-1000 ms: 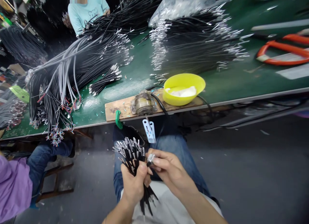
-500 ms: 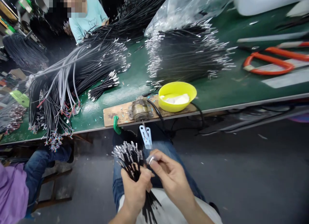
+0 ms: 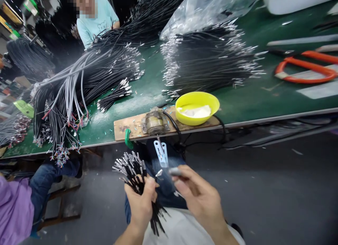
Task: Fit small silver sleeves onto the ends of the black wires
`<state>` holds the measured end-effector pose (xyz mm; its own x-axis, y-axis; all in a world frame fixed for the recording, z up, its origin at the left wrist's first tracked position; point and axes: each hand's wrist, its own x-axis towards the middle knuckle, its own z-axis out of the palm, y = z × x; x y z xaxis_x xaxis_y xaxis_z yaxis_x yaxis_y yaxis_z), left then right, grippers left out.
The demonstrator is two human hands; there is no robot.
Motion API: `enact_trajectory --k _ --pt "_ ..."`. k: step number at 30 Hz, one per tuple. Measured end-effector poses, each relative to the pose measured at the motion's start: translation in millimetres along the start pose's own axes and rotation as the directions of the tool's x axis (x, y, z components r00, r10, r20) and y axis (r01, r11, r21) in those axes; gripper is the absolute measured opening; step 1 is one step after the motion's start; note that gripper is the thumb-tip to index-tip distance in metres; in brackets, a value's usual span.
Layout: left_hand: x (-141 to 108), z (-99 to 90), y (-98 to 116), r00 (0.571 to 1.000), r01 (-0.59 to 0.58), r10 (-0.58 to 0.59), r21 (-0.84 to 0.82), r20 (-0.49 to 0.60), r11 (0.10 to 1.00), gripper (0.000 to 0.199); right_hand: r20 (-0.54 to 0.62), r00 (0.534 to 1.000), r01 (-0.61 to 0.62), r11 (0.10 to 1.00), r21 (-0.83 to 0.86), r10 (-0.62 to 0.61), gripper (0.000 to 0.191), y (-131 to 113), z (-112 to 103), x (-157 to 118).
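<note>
My left hand (image 3: 141, 201) is wrapped round a bundle of black cables (image 3: 134, 171) whose silvery ends fan out above the fist. One cable end with a loose silvery tip sticks out at the thumb, toward the right. My right hand (image 3: 198, 192) is a short way to the right, apart from the bundle. Its fingers are pinched together, with something grey at the fingertips, blurred by motion. Just above and between the hands, a light blue clip (image 3: 161, 154) is on the shaft of a small motor (image 3: 155, 122) at the table edge.
On the green table (image 3: 248, 104) stand a yellow bowl (image 3: 197, 108) with white material and a wooden board (image 3: 120, 130). Behind lie cable piles (image 3: 200, 61), a plastic bag (image 3: 206, 12) and orange-handled scissors (image 3: 306, 67). One person (image 3: 97, 21) sits across; another (image 3: 16, 206) is at left.
My right hand has moved away from the bundle to the right. My left hand and the bundle have shifted slightly left, and a loose silvery tip now shows at the thumb.
</note>
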<state>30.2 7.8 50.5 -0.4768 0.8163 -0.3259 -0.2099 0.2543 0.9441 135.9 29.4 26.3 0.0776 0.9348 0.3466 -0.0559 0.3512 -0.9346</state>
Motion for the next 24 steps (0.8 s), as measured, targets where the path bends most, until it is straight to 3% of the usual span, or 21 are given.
enact_trajectory --k 2,4,7,9,12,14,19,24 --pt "-3 1.9 -2 0.999 0.033 -0.033 -0.005 -0.022 0.999 0.042 0.115 0.990 -0.089 0.994 0.066 0.081 0.009 2 -1 3" --pt "-4 2.8 -3 0.997 0.073 -0.073 -0.024 0.000 0.997 0.042 0.153 0.979 -0.146 0.987 0.068 0.134 0.017 1 0 6" --pt "0 -0.3 -1 0.981 0.122 -0.118 -0.016 0.155 0.992 0.042 0.193 0.948 -0.289 0.940 0.182 0.254 0.022 -1 1 7" --pt "4 -4.2 0 0.963 0.127 -0.121 -0.011 0.241 0.992 0.042 0.319 0.874 -0.471 0.806 0.359 0.368 0.026 -2 2 8" --pt "12 -10.3 0 0.952 0.083 -0.077 -0.006 0.296 0.997 0.041 0.501 0.731 -0.682 0.514 0.520 0.463 0.034 3 5 9" --pt "17 -13.9 -3 0.944 0.053 -0.054 0.013 0.326 0.999 0.040 0.508 0.687 -0.726 0.459 0.512 0.520 0.036 11 7 8" --pt "27 -20.6 -15 0.937 0.079 -0.085 0.031 0.339 0.996 0.038 0.203 0.757 -0.649 0.677 0.348 0.621 0.031 29 7 4" --pt "22 -19.2 -23 0.960 0.086 -0.077 -0.019 0.270 0.996 0.034 0.240 0.891 -0.443 0.857 0.263 0.387 0.025 19 6 4"
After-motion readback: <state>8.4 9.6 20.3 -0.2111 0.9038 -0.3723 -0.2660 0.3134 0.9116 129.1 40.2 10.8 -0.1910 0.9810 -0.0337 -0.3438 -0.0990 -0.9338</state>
